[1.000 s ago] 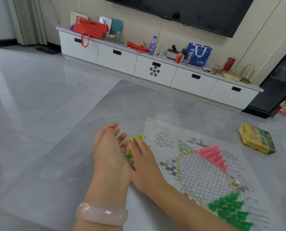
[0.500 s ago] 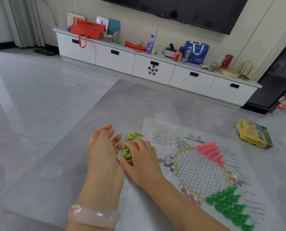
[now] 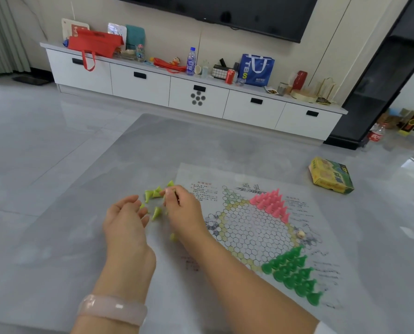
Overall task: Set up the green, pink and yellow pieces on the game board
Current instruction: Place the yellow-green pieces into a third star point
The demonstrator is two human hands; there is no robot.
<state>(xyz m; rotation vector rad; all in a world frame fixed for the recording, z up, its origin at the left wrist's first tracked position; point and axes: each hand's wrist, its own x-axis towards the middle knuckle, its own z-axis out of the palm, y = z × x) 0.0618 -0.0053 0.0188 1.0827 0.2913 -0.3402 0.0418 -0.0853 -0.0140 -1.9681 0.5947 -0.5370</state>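
Yellow pieces [image 3: 156, 192]: loose on the table [image 3: 56, 237] just off the left edge of the game board [image 3: 254, 227]; a second ago both hands covered the heap, now several cones lie exposed between and beyond them, more spread out.
Right hand [image 3: 183, 213]: has moved toward the far side of the heap, fingers curled; it seems to pinch one cone at the fingertips, though blur keeps me from being sure.
Left hand [image 3: 126, 219]: has drawn back from the right one; fingers loosely bent, holding nothing I can see, one cone just beside its fingertips.
Pink pieces [image 3: 271, 203]: standing in a filled triangle at the board's far corner, unchanged.
Green pieces [image 3: 294, 273]: filled triangle at the near right corner, unchanged.
Meaning for the task: two colours look done; gathering seems to give way to picking out single yellow cones, none of which stands on the board yet.
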